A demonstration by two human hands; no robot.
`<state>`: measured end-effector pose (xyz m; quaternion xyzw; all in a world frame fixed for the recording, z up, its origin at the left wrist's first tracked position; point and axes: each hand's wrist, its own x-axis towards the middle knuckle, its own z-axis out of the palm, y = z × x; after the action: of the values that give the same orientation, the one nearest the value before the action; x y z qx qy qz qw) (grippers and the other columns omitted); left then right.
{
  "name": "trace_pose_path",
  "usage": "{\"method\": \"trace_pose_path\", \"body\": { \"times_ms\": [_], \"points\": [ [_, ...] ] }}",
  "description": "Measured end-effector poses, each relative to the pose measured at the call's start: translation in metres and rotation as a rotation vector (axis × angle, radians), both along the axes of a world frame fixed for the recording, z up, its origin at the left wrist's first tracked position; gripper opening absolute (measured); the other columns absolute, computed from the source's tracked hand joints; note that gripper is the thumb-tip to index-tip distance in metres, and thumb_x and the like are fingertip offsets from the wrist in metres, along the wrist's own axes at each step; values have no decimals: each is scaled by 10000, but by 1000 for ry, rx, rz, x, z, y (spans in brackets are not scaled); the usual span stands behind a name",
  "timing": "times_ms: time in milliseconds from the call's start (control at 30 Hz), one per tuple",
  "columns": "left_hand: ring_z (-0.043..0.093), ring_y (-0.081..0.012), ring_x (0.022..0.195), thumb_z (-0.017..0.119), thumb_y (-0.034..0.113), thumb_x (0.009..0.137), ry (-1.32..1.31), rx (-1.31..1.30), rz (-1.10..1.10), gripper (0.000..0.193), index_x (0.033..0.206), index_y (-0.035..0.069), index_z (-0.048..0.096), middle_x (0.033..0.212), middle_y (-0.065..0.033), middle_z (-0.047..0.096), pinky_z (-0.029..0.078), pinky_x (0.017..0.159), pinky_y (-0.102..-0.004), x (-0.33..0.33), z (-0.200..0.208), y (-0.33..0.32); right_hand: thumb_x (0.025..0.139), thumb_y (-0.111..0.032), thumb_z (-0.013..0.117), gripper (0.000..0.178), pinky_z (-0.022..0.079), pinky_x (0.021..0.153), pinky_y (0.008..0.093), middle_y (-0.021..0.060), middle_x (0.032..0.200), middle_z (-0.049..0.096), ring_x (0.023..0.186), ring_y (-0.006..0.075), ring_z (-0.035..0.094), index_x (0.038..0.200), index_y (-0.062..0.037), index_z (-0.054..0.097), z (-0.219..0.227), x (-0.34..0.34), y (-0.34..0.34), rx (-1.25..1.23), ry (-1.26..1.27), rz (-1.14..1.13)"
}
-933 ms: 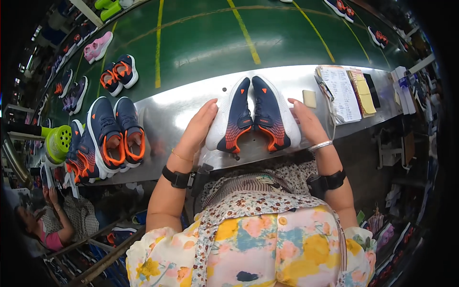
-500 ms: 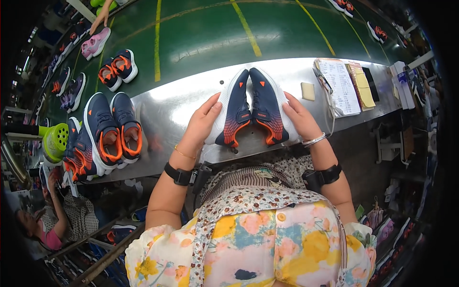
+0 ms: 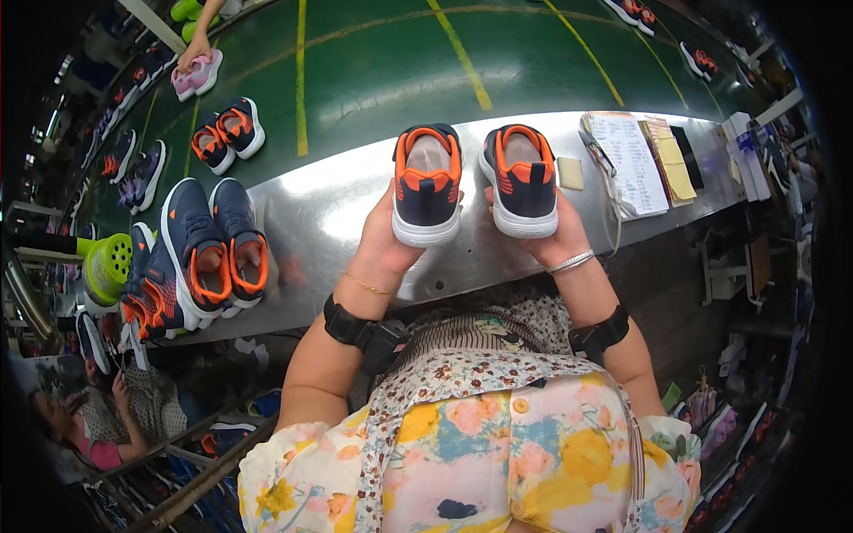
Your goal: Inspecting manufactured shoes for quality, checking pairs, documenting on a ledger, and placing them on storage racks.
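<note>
My left hand (image 3: pixel 386 242) is closed around a navy sneaker (image 3: pixel 426 204) with orange lining and a white sole, held from below and outside. A matching sneaker (image 3: pixel 526 197) sits in my right hand (image 3: pixel 565 236), gripped the same way. Both shoes are raised over the metal table (image 3: pixel 333 204), heels toward me, with their openings and pale insoles showing. They stand apart, with a gap between them. The shoes hide some of my fingers. Left of my left hand, several like navy sneakers (image 3: pixel 195 235) are grouped at the table's edge.
A green conveyor belt (image 3: pixel 373 71) with yellow lines carries shoe pairs beyond the table. Another person's hand (image 3: pixel 197 51) touches pink shoes (image 3: pixel 197 78) at far left. An eraser-like block (image 3: pixel 570 174) and notepads (image 3: pixel 626 164) lie right. A green perforated fixture (image 3: pixel 107 262) stands left.
Both sneakers have turned from sides-up, soles outward, to heels toward me, and have moved apart. My hands have shifted to hold them from beneath. Shoes on the belt have moved slightly right.
</note>
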<state>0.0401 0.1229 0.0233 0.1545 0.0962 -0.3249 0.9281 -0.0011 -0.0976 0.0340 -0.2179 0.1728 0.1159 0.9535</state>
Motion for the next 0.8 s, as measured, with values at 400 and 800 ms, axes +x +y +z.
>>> {"method": "trace_pose_path", "body": {
  "times_ms": [400, 800],
  "points": [
    [534, -342, 1033, 425, 232, 920, 86, -54, 40, 375, 1213, 1, 457, 1142, -209, 531, 456, 916, -457, -2, 18, -22, 945, -297, 358, 414, 471, 890, 431, 203, 1140, 547, 1022, 340, 555, 1226, -7, 451, 20, 1, 18, 61, -24, -26],
    [506, -265, 1112, 189, 339, 982, 77, -33, -4, 453, 1268, 65, 408, 1233, -115, 504, 410, 972, -436, -3, 16, -24, 974, -393, 228, 489, 410, 976, 429, 123, 1260, 489, 1130, 277, 502, 1292, -61, 395, 23, -4, 22, 32, -5, -59]
  ]
}}
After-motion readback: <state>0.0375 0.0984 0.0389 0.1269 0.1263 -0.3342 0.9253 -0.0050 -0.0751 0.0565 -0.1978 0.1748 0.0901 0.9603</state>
